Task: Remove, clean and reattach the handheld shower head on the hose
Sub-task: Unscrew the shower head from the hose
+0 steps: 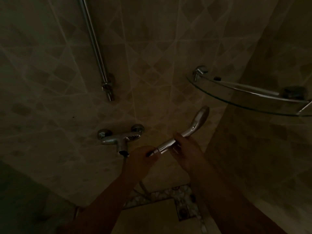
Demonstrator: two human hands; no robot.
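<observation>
A chrome handheld shower head (194,125) points up and to the right in the dim shower stall. My right hand (185,149) grips its handle from the right. My left hand (140,159) pinches the hose nut (152,152) at the handle's lower end. The hose (143,186) drops from under my left hand toward the floor, partly hidden by my forearm. The light is too low to tell whether the nut and the handle are joined.
A chrome mixer tap (118,138) sits on the tiled wall left of my hands. A slide rail (96,48) runs up the wall above it. A glass corner shelf (249,97) juts out at the right. A floor drain (183,212) lies below.
</observation>
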